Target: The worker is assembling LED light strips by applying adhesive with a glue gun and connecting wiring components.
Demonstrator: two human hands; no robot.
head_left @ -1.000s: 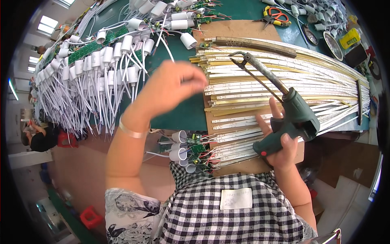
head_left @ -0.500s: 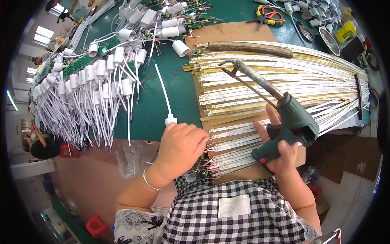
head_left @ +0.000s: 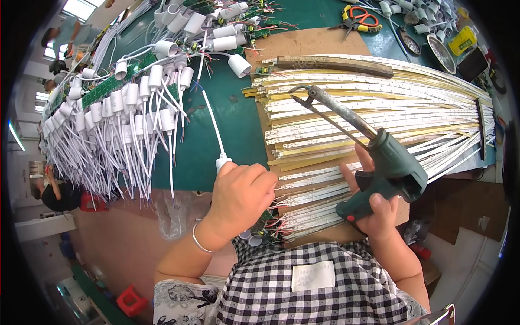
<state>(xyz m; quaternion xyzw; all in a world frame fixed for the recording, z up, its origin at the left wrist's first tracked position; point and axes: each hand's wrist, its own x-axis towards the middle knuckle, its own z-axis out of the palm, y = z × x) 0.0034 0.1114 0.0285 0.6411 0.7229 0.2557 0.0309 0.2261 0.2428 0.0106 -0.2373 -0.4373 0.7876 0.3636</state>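
Observation:
My left hand [head_left: 242,195] is closed around a white lamp socket [head_left: 222,161], most of it hidden by my fingers. From its top a white cable [head_left: 213,122] runs up over the green tabletop to thin bare-ended wires. My right hand [head_left: 379,214] grips the handle of a dark green soldering gun [head_left: 392,162], whose metal barrel points up and left over the LED strips [head_left: 325,116]. These long white and yellow strips lie in rows on a brown board. Beside my left wrist, small green circuit boards [head_left: 265,219] with red wires sit at the strip ends.
A heap of white sockets with cables [head_left: 130,97] covers the left of the table. A wooden bar [head_left: 336,66] lies across the strips. Orange-handled pliers [head_left: 357,21], a metal bowl [head_left: 441,54] and more sockets are at the far right. Other people are in the left background.
The soldering gun has dipped slightly. My left hand keeps its hold on the socket, shifted a little to the left. In the background at upper left, a person has come further into view.

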